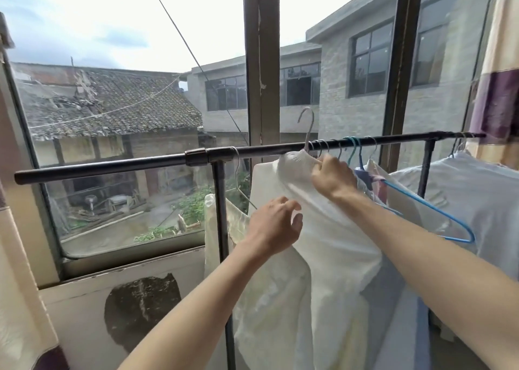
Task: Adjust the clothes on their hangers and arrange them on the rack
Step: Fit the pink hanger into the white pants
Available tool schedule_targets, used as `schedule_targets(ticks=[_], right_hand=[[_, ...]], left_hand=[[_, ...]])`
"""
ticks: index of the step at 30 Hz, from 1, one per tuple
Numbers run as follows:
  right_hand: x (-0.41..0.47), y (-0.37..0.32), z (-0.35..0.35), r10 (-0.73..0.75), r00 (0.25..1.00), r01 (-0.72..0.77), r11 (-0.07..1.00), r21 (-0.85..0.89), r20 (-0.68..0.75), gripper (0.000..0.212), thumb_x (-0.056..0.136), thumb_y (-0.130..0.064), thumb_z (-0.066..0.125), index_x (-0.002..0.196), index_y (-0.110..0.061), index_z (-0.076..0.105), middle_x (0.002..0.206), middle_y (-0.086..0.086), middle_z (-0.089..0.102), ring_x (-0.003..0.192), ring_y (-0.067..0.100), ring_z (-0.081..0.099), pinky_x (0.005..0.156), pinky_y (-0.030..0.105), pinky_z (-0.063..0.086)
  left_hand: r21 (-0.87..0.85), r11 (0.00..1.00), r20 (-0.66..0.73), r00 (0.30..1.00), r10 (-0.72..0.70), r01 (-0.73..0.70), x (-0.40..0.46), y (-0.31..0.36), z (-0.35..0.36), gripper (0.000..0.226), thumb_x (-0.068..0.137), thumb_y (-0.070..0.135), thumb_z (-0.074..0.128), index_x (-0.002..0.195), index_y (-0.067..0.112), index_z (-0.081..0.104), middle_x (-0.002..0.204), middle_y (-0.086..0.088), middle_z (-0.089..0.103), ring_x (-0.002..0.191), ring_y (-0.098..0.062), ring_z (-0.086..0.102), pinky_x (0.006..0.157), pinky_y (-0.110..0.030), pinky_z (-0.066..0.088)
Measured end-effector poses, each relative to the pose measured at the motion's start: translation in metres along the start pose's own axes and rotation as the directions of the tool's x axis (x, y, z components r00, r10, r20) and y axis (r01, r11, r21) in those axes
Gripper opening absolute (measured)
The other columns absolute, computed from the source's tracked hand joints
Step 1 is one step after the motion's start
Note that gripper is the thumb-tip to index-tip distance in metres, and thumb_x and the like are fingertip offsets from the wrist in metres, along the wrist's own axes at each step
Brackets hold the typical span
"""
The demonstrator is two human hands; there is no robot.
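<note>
A black clothes rack (112,165) runs across the window. A white shirt (323,243) sits on a metal hanger whose hook (307,125) stands above the rail, off it. My right hand (332,177) pinches the shirt's collar just below the rail. My left hand (273,226) grips the shirt's left shoulder lower down. Several more hanger hooks hang on the rail to the right, among them a blue hanger (438,212) with clothes beside it. A pale yellow garment (222,223) hangs on a wire hanger behind the rack's post.
The window pane and its frame (261,61) stand close behind the rack. A checked curtain (497,75) hangs at the far right, over more white clothes (477,190). The rail's left stretch carries no hangers. A peeling wall lies below the sill.
</note>
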State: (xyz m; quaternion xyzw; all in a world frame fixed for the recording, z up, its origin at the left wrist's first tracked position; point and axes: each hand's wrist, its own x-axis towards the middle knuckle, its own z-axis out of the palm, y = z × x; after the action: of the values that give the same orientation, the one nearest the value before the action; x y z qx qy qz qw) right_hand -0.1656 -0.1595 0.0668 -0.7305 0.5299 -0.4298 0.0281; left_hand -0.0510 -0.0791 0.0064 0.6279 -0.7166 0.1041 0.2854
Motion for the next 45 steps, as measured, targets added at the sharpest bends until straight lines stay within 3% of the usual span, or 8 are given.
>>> schedule_targets(ticks=[9, 19, 22, 24, 28, 32, 39, 45], right_hand=[[-0.088, 0.081, -0.052, 0.198, 0.978, -0.206, 0.969, 0.137, 0.068, 0.021, 0.082, -0.021, 0.051, 0.062, -0.017, 0.05, 0.077, 0.007, 0.061, 0.089, 0.034, 0.058, 0.076, 0.036, 0.044], [-0.195, 0.217, -0.133, 0.226, 0.974, -0.221, 0.959, 0.179, -0.004, 0.021, 0.061, -0.036, 0.04, 0.046, -0.023, 0.041, 0.05, -0.004, 0.042, 0.064, 0.022, 0.043, 0.061, 0.033, 0.034], [-0.216, 0.245, -0.156, 0.231, 0.972, -0.233, 0.953, 0.196, 0.035, 0.018, 0.066, -0.027, 0.042, 0.048, -0.025, 0.044, 0.051, -0.005, 0.043, 0.06, 0.016, 0.041, 0.06, 0.03, 0.031], [-0.226, 0.261, -0.167, 0.215, 0.97, -0.234, 0.954, 0.188, 0.113, 0.015, 0.068, -0.024, 0.044, 0.054, -0.027, 0.049, 0.056, -0.007, 0.049, 0.059, 0.011, 0.044, 0.063, 0.029, 0.034], [-0.243, 0.282, -0.174, 0.212, 0.929, -0.25, 0.964, 0.091, 0.303, 0.017, 0.083, -0.043, 0.05, 0.077, -0.028, 0.055, 0.073, -0.003, 0.059, 0.074, 0.021, 0.054, 0.074, 0.037, 0.043], [-0.256, 0.297, -0.174, 0.245, 0.948, -0.231, 0.969, -0.09, 0.205, 0.029, 0.096, -0.03, 0.04, 0.092, -0.007, 0.056, 0.085, 0.011, 0.065, 0.09, 0.036, 0.057, 0.079, 0.042, 0.044], [-0.279, 0.322, -0.178, 0.386, 0.875, -0.317, 0.913, -0.257, 0.293, 0.017, 0.097, -0.026, 0.036, 0.084, -0.019, 0.044, 0.097, 0.01, 0.064, 0.1, 0.035, 0.056, 0.075, 0.038, 0.039], [-0.278, 0.332, -0.192, 0.521, 0.853, -0.512, 0.822, -0.251, -0.03, 0.025, 0.097, -0.025, 0.038, 0.098, -0.009, 0.057, 0.106, 0.015, 0.065, 0.104, 0.038, 0.055, 0.078, 0.039, 0.04]], left_hand=[[-0.247, 0.963, -0.173, 0.983, 0.065, -0.107, -0.011, 0.055, 0.014, 0.035, 0.093, 0.022, 0.048, 0.127, 0.015, 0.051, 0.131, -0.003, 0.049, 0.115, -0.022, 0.05, 0.09, -0.033, 0.042], [-0.351, 0.926, 0.165, 0.965, 0.206, -0.137, -0.067, 0.163, 0.096, 0.042, 0.093, 0.031, 0.049, 0.133, 0.016, 0.044, 0.132, -0.005, 0.049, 0.123, -0.024, 0.043, 0.099, -0.032, 0.034], [-0.406, 0.91, 0.33, 0.914, 0.235, -0.087, -0.074, 0.179, 0.123, 0.02, 0.096, 0.028, 0.047, 0.085, 0.015, 0.058, 0.091, -0.013, 0.063, 0.091, -0.032, 0.054, 0.071, -0.031, 0.035], [-0.477, 0.879, 0.347, 0.916, 0.199, -0.009, -0.078, 0.192, 0.136, 0.041, 0.096, 0.022, 0.048, 0.057, 0.018, 0.033, 0.057, -0.006, 0.042, 0.066, -0.03, 0.037, 0.06, -0.03, 0.026], [-0.519, 0.854, 0.328, 0.927, 0.184, 0.014, -0.097, 0.227, 0.158, 0.049, 0.095, 0.022, 0.05, 0.056, 0.018, 0.021, 0.051, 0.003, 0.023, 0.058, -0.02, 0.022, 0.055, -0.032, 0.02], [-0.581, 0.813, 0.283, 0.943, 0.174, 0.025, -0.117, 0.256, 0.179, 0.048, 0.094, 0.021, 0.051, 0.055, 0.017, 0.023, 0.051, 0.002, 0.022, 0.057, -0.02, 0.022, 0.051, -0.028, 0.022], [-0.543, 0.838, 0.196, 0.979, 0.059, 0.059, -0.118, 0.258, 0.198, 0.03, 0.096, 0.02, 0.046, 0.068, 0.01, 0.045, 0.057, -0.002, 0.039, 0.062, -0.031, 0.035, 0.057, -0.035, 0.031], [-0.631, 0.764, 0.166, 0.938, 0.304, -0.136, -0.118, 0.259, 0.179, 0.025, 0.097, 0.024, 0.046, 0.075, 0.011, 0.047, 0.056, 0.005, 0.04, 0.058, -0.024, 0.034, 0.055, -0.031, 0.03]])
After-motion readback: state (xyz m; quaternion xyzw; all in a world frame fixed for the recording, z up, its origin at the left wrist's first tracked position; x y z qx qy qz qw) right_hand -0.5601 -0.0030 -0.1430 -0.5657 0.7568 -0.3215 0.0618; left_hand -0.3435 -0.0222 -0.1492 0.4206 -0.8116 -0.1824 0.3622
